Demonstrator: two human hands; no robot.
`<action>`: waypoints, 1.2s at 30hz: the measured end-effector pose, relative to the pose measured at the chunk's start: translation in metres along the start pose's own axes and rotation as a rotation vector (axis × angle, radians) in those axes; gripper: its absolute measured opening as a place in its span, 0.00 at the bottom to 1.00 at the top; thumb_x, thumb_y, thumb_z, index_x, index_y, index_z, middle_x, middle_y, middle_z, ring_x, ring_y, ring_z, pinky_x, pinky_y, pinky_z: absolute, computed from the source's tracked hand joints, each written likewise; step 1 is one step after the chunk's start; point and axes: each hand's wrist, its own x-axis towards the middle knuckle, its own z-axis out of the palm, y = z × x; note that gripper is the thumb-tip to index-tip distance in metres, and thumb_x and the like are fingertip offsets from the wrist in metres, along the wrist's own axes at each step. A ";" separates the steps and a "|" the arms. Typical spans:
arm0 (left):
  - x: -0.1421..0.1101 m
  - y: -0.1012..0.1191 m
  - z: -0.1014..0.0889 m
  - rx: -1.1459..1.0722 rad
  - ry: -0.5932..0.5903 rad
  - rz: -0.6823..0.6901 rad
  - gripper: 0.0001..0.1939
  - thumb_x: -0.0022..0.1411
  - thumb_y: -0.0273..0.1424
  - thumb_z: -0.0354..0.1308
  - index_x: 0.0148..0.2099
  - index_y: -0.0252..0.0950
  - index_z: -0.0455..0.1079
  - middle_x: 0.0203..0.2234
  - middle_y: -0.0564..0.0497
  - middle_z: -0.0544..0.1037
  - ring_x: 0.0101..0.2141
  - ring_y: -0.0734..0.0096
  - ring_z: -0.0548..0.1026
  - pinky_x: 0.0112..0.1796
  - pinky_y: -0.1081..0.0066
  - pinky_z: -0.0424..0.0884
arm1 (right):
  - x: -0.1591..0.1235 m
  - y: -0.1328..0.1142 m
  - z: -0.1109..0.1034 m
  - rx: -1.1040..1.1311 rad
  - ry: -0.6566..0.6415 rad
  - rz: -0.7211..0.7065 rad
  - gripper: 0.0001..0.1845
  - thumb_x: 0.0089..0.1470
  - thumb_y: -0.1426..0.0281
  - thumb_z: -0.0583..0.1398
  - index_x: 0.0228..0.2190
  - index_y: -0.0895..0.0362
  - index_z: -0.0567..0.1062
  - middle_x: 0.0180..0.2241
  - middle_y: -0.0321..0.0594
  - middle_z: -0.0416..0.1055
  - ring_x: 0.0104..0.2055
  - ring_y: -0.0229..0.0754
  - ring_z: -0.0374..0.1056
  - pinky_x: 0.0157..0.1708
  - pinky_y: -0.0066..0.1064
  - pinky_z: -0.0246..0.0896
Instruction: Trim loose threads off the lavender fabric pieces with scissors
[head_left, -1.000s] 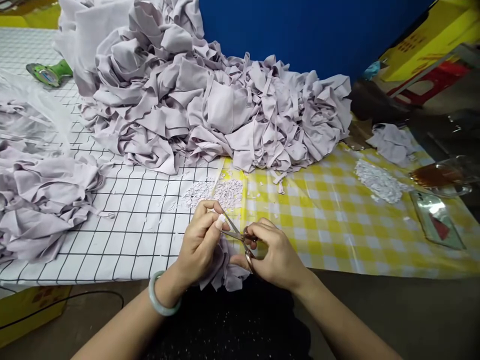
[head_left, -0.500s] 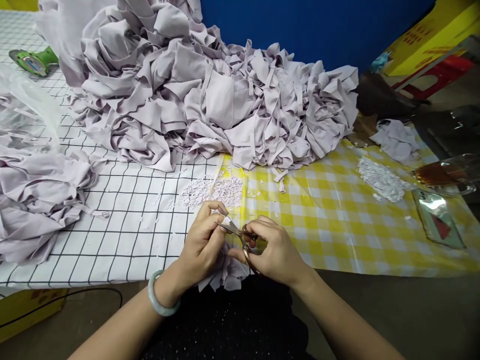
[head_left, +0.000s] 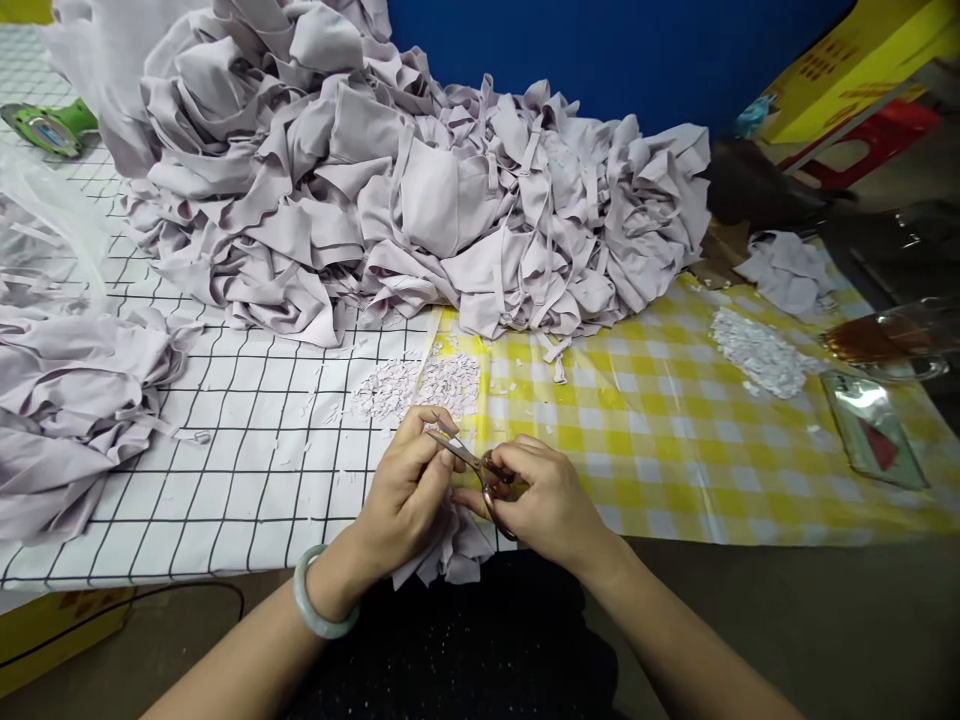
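My left hand (head_left: 409, 485) is closed on a pale lilac fabric piece (head_left: 452, 548), which hangs below it over the table's front edge. Fingers of my right hand (head_left: 544, 495) are through the handles of small scissors (head_left: 487, 490). The blades point left and lie slightly apart at my left fingertips; the bit of cloth between them is mostly hidden. Just beyond my hands is a scatter of tiny fabric snippets (head_left: 450, 382). A large heap of lilac fabric pieces (head_left: 435, 200) rises behind them.
More lilac fabric (head_left: 67, 400) lies at the left, near a green tape roll (head_left: 52, 128). On the yellow checked cloth (head_left: 637, 440) at right are a pile of white snippets (head_left: 761, 352), a phone (head_left: 874, 430) and a glass cup with brown liquid (head_left: 877, 340).
The scissor blades have parted and tilted slightly upward at my left fingertips. Both hands stay in nearly the same place. The view has shifted a little.
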 end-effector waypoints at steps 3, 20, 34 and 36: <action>0.001 -0.001 0.000 0.004 -0.014 -0.023 0.13 0.74 0.27 0.47 0.36 0.37 0.69 0.40 0.46 0.67 0.45 0.62 0.66 0.45 0.62 0.68 | -0.001 0.003 0.000 0.003 0.011 0.018 0.27 0.54 0.51 0.66 0.17 0.54 0.63 0.18 0.34 0.63 0.23 0.37 0.58 0.24 0.29 0.52; -0.003 0.055 -0.051 -0.385 0.102 -0.349 0.15 0.66 0.35 0.57 0.28 0.35 0.73 0.39 0.44 0.71 0.24 0.74 0.64 0.22 0.69 0.62 | -0.015 0.000 -0.001 0.898 -0.121 0.190 0.36 0.47 0.35 0.61 0.43 0.50 0.72 0.50 0.46 0.70 0.57 0.55 0.67 0.56 0.46 0.66; -0.011 0.063 -0.180 0.104 0.675 -0.125 0.16 0.65 0.26 0.39 0.27 0.31 0.61 0.43 0.52 0.75 0.38 0.66 0.78 0.28 0.75 0.56 | -0.036 -0.050 0.070 0.904 -0.532 0.395 0.19 0.50 0.66 0.67 0.37 0.52 0.63 0.31 0.31 0.64 0.25 0.31 0.56 0.25 0.26 0.58; -0.011 0.040 -0.198 0.206 0.631 -0.219 0.19 0.65 0.25 0.33 0.28 0.29 0.62 0.39 0.54 0.74 0.41 0.68 0.78 0.32 0.74 0.59 | -0.032 -0.052 0.074 0.924 -0.472 0.413 0.21 0.47 0.65 0.69 0.36 0.52 0.63 0.29 0.29 0.61 0.25 0.31 0.55 0.25 0.25 0.55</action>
